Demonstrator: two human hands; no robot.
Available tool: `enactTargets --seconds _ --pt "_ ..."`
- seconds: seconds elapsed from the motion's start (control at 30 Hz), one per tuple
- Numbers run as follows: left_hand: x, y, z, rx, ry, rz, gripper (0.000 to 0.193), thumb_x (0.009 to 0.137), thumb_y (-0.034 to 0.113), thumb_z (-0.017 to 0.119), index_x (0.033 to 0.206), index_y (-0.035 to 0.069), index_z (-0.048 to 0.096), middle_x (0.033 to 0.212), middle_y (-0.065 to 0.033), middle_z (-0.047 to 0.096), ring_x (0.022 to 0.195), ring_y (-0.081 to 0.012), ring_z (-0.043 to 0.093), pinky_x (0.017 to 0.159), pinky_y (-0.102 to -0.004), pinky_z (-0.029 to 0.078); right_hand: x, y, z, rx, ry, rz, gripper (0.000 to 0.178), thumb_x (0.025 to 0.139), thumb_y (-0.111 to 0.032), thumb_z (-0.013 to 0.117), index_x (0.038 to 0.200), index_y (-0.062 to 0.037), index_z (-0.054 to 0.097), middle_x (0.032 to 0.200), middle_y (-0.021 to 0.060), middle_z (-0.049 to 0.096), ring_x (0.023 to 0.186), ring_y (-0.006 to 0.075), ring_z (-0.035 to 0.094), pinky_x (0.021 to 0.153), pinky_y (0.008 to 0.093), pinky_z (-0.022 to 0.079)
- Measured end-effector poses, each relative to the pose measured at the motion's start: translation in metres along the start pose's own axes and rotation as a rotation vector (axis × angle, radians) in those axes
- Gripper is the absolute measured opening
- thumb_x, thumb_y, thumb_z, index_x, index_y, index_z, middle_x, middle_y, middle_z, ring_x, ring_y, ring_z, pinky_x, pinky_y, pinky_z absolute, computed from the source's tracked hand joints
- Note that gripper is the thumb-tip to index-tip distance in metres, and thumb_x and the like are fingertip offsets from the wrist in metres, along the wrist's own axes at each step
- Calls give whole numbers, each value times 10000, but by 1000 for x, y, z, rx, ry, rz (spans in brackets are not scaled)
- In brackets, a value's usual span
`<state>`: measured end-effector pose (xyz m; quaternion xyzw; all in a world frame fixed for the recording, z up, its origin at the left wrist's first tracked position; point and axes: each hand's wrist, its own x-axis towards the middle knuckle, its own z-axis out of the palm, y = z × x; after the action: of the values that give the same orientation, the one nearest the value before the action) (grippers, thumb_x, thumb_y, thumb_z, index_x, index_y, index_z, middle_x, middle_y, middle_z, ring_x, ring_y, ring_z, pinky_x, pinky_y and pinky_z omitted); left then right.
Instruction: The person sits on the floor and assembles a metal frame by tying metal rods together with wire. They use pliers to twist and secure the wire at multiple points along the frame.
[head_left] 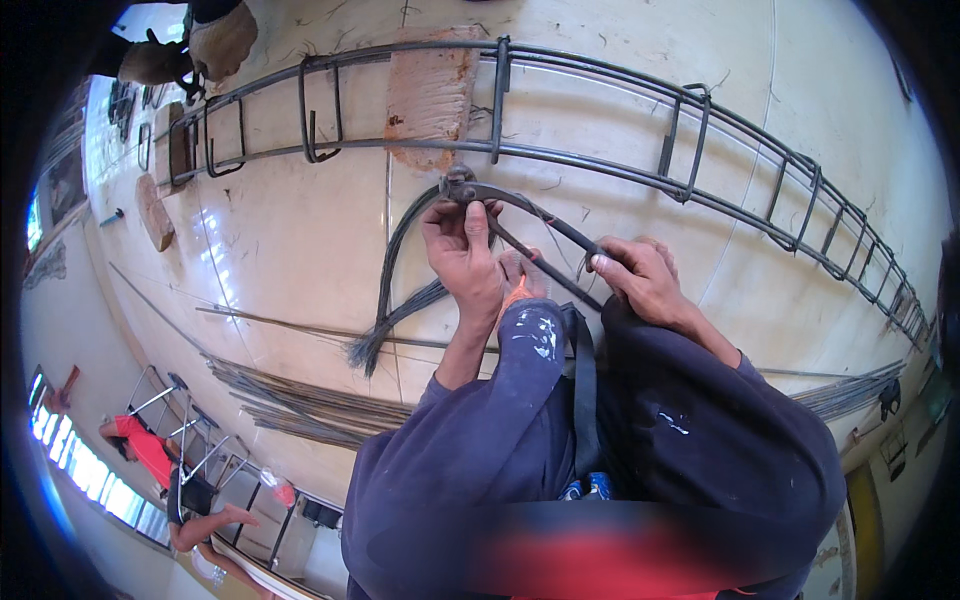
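Note:
Long-handled steel pincers (530, 208) lie across the middle, their jaws at the upper left. My right hand (645, 282) is closed round the end of the upper handle. The lower handle slants down against the dark blue cloth over my right leg. Just below the jaws my left hand (465, 250) is closed on a looped bundle of thin tie wire (392, 275), thumb pointing up. Part of the bundle passes behind this hand, and its frayed ends hang at the lower left. Whether the jaws bite on any wire I cannot tell.
A long rebar cage (560, 155) with square stirrups curves across beyond my hands, over a rough block (428, 110). Straight rods (300, 400) lie nearer, left. Another person's gloved hands (222, 42) show at the upper left. A person in red (150, 450) is at the lower left.

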<state>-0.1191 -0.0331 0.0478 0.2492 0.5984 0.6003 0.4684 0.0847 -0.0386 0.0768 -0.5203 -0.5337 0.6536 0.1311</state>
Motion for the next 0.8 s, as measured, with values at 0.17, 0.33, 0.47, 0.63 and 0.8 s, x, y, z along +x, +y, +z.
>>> enactTargets --seconds 0.17,0.33,0.47,0.63,0.8 --pt "-3 -8 -3 -57 0 -84 169 929 25 549 1053 0 437 968 -141 623 868 -192 646 800 -305 543 0 5 -4 78 24 132 379 963 -328 471 793 -12 594 565 36 500 563 131 489 560 314 395" --pt "-5 -3 4 -2 -51 -85 147 931 39 552 1035 -6 459 947 -126 630 856 -191 655 799 -306 544 2 13 -9 -248 -34 159 329 909 -388 562 925 -67 631 659 109 617 656 244 611 631 363 437" --pt "-13 -4 10 40 -99 -91 134 932 45 553 1014 -9 462 953 -123 623 850 -189 654 807 -311 547 2 2 3 -314 57 26 461 868 -372 637 1204 -78 524 898 152 658 820 316 640 758 406 468" --pt "-12 -9 8 98 -56 -35 173 961 97 507 1067 -3 414 1019 -121 559 930 -192 628 785 -333 577 3 12 24 -138 113 -28 643 858 -349 665 1367 -60 398 1086 181 626 956 302 628 850 421 472" --pt "-8 5 12 62 -26 -85 208 977 143 481 1107 17 379 1080 -121 511 931 -196 620 725 -341 610 -1 -13 16 28 173 -33 554 917 -313 591 1371 -59 401 1032 169 631 818 232 654 760 354 512"
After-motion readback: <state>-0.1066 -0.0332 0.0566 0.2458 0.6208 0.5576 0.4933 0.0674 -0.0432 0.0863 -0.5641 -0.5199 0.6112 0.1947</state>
